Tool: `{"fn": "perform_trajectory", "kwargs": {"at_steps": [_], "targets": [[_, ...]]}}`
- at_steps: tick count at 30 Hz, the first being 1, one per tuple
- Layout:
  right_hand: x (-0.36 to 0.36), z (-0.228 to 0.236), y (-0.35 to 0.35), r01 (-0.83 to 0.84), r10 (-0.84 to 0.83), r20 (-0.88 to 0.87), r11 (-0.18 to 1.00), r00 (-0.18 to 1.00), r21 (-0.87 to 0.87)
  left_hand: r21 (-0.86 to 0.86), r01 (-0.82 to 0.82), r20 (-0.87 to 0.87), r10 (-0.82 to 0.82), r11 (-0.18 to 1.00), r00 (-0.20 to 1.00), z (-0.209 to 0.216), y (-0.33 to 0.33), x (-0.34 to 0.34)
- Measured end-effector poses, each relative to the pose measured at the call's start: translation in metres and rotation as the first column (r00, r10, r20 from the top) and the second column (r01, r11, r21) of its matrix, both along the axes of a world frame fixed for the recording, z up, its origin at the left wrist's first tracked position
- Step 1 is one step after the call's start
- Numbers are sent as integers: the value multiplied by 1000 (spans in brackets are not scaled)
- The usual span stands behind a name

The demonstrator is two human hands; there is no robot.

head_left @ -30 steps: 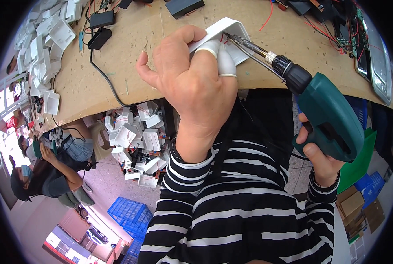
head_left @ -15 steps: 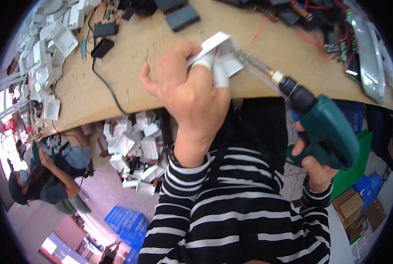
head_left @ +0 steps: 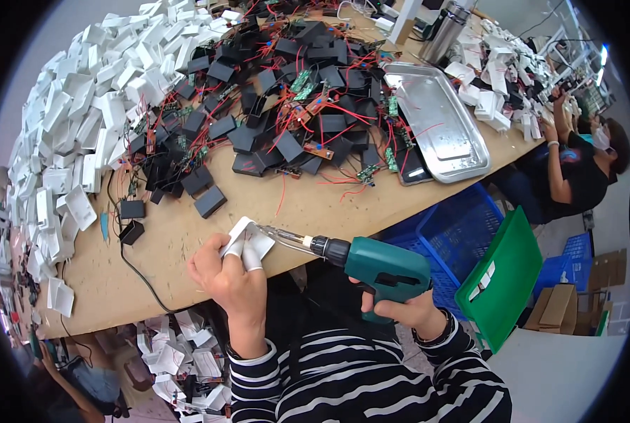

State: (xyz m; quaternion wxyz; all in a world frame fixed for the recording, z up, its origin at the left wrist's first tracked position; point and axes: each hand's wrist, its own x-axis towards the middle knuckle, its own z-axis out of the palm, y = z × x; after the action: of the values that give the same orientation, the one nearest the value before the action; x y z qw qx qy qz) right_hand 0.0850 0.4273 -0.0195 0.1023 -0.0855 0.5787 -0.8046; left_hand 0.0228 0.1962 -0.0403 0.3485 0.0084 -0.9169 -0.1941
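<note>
My left hand (head_left: 234, 282) is closed around a small white plastic casing (head_left: 261, 243) near the bench's front edge. White covers sit on some of its fingers. In my right hand (head_left: 415, 309) is a green electric screwdriver (head_left: 389, 262), lying almost level and pointing left. Its long bit (head_left: 280, 234) reaches the inner side of the casing. Whether a screw sits at the tip is too small to tell. Two black boxes (head_left: 133, 209) lie left of my left hand, beside a black cable (head_left: 140, 275).
White casings (head_left: 93, 106) are heaped at the left; black boxes with red wires and circuit boards (head_left: 287, 144) fill the middle. A metal tray (head_left: 456, 144) lies right, near a blue crate (head_left: 452, 225) and green lid (head_left: 505, 282). Other people sit at both sides.
The view has swung up, showing more of the bench. My hands, casing and screwdriver now appear farther left and lower. Both hands keep their hold, the bit still at the casing.
</note>
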Motion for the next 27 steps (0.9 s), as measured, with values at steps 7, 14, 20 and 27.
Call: {"fn": "perform_trajectory", "kwargs": {"at_steps": [7,14,20,27], "targets": [[4,2,-12,134,-137,-112,990,984,-36,370,137,-189,-70,919,979,-8,-30,42],[7,-3,16,143,-93,-335,981,938,129,660,268,-420,48,702,906,0,-80,89],[-4,-11,8,5,41,-384,993,922,118,760,115,-329,226,639,917,33,-183,179],[-4,-11,-6,-4,55,-385,991,921,132,721,-197,253,12,664,967,27,-275,253]]}}
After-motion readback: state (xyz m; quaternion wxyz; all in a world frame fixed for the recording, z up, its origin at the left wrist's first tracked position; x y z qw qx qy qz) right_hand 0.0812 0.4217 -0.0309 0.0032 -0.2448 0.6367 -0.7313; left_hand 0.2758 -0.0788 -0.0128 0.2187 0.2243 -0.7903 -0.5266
